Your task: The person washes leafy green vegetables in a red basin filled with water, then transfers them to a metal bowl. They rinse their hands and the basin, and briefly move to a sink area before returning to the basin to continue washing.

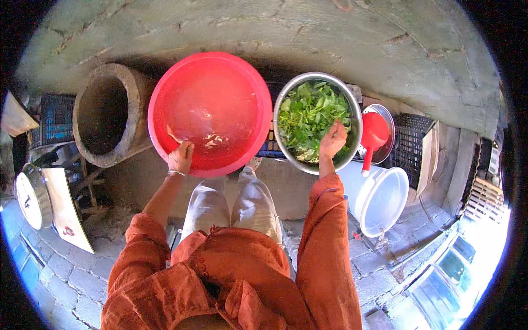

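Observation:
A wide red plastic basin (214, 88) stands before me, with water and a few pale bits in it. My left hand (181, 157) is over its near-left edge, fingers bent together; a small dark green bit shows at the fingertips, too small to make out. To the right, a round stainless-steel bowl (285, 156) is heaped with loose green leaves and stems (313, 109). My right hand (332, 139) is above the near-right part of these greens with its fingers curled. Whether it grips any leaf is hidden by the hand.
Left of the basin lies a hollow concrete pipe (138, 117). A red plastic dipper (374, 130) rests on a metal colander (387, 154) at right, near a black plastic crate (406, 138). Below them a translucent white bucket (383, 200) lies tipped. A concrete wall (264, 31) rises behind.

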A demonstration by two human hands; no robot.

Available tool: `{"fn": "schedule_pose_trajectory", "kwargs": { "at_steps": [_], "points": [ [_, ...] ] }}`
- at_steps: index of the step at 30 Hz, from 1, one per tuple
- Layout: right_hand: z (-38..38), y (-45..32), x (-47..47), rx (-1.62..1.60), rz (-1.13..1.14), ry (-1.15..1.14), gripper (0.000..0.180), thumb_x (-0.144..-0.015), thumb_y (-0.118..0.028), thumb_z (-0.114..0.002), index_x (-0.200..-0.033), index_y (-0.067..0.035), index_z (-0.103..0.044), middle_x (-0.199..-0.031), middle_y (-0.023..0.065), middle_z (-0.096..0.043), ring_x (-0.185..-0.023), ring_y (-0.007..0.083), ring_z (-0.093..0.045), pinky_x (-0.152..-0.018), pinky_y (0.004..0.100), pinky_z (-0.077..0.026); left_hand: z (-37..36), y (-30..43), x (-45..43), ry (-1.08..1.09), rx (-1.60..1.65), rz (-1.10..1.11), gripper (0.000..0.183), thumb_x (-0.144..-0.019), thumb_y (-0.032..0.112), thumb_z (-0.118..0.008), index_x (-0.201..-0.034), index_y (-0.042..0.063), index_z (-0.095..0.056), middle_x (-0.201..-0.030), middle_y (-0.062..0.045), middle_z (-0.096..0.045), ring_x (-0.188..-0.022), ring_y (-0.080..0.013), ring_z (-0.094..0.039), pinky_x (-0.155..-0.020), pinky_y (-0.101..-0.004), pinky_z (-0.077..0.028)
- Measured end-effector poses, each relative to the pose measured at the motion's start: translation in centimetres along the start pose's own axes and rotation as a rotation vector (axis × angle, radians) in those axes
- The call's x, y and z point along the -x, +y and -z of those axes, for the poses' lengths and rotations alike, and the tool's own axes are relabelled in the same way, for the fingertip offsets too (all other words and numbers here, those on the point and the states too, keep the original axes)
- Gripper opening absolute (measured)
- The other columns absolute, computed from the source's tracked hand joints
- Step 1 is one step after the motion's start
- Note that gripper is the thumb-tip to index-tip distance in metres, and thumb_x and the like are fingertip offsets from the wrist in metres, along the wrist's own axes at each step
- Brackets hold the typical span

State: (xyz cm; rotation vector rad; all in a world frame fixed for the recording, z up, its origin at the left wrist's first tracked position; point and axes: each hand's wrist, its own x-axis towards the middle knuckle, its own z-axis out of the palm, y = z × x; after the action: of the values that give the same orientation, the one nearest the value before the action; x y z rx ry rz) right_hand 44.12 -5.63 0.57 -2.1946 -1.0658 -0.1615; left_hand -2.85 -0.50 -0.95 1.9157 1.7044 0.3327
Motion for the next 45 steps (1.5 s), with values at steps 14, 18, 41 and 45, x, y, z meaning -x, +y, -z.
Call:
{"fn": "schedule_pose_trajectory", "kwargs": {
  "at_steps": [14, 18, 41, 45],
  "points": [
    [-1.4, 11.0, -5.6, 0.171, -0.695, -0.33, 0.026, -0.072, -0.032, -0.069, -0.083, -0.009, -0.069, -0.083, 0.0138, -0.066, -0.079, 0.03, -0.063, -0.07, 0.0395, -0.049, -2.9, 10.1, 3.8, -0.005, 0.254, 0.003, 0.017, -0.084, 0.021, -0.057, -0.085, 0.004, -0.06, -0.067, -0.01, -0.057, -0.06, -0.0213, -0.057, -0.056, -0.0336, -0.045],
    [-2.0, 9.7, -5.2, 0.01, -0.734, -0.185, 0.021, -0.07, -0.025, -0.071, -0.081, -0.007, -0.068, -0.079, 0.0128, -0.066, -0.074, 0.029, -0.063, -0.066, 0.0396, -0.048, -2.7, 13.3, 3.8, -0.115, 0.158, -0.054, 0.024, -0.086, 0.027, -0.054, -0.087, 0.004, -0.059, -0.075, -0.013, -0.061, -0.07, -0.0317, -0.06, -0.062, -0.0387, -0.046],
    [3.4, 6.5, -1.4, -0.302, -0.267, 0.058, 0.008, -0.081, -0.009, -0.057, -0.085, -0.003, -0.055, -0.081, 0.0152, -0.057, -0.072, 0.0321, -0.054, -0.065, 0.0412, -0.044, -2.5, 24.6, 3.0, -0.385, 0.435, -0.182, 0.013, -0.086, 0.014, -0.052, -0.09, 0.004, -0.06, -0.062, -0.005, -0.056, -0.055, -0.0114, -0.055, -0.051, -0.0266, -0.044],
    [1.6, 9.5, -3.1, -0.037, -0.215, 0.047, 0.01, -0.078, -0.011, -0.058, -0.088, -0.008, -0.059, -0.083, 0.0153, -0.056, -0.074, 0.0329, -0.056, -0.064, 0.0426, -0.046, -2.3, 23.1, 3.8, -0.343, 0.38, -0.245, 0.013, -0.086, 0.014, -0.052, -0.089, 0.004, -0.059, -0.067, -0.007, -0.058, -0.058, -0.0153, -0.057, -0.053, -0.0281, -0.045]
  ]
}}
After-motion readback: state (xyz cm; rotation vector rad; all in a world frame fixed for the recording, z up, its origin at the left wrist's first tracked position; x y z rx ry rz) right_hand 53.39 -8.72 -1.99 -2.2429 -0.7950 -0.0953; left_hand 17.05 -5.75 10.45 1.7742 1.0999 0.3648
